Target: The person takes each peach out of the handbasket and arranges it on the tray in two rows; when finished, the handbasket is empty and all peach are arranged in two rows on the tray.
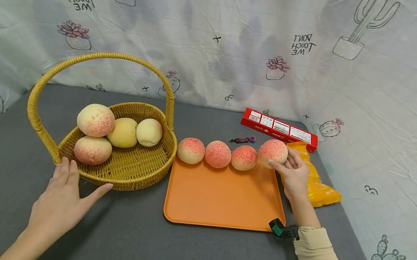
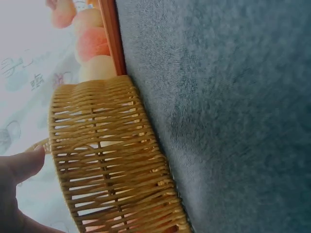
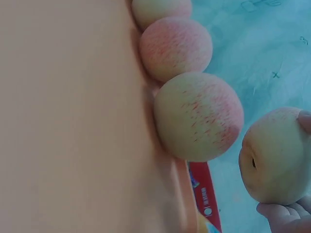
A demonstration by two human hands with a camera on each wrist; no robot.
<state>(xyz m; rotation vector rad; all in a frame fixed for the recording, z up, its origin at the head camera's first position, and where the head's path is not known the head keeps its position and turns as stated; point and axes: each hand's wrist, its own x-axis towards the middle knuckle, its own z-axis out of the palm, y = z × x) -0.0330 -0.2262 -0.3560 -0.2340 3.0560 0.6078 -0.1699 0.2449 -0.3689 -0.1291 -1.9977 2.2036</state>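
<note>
My right hand [image 1: 292, 174] grips a pink-speckled peach [image 1: 273, 152] over the far right corner of the orange tray [image 1: 223, 198]. In the right wrist view that peach [image 3: 277, 155] is held between thumb and fingers, apart from its neighbour. Three more peaches [image 1: 218, 154] stand in a row along the tray's far edge. My left hand [image 1: 62, 203] touches the near left rim of the yellow wicker basket [image 1: 139, 178], fingers straight and thumb spread. Inside the basket are several peaches: two blushed ones [image 1: 93, 150] at the left, one stacked on the other, and paler yellow ones [image 1: 149, 132] behind.
A red box [image 1: 280, 128] lies at the back right, with a yellow packet [image 1: 317, 186] in front of it, beside the tray. One purple-wrapped candy [image 1: 242, 139] lies behind the peach row. The basket's tall handle [image 1: 111, 55] arches above it. A printed cloth hangs behind the grey table [image 1: 161, 251].
</note>
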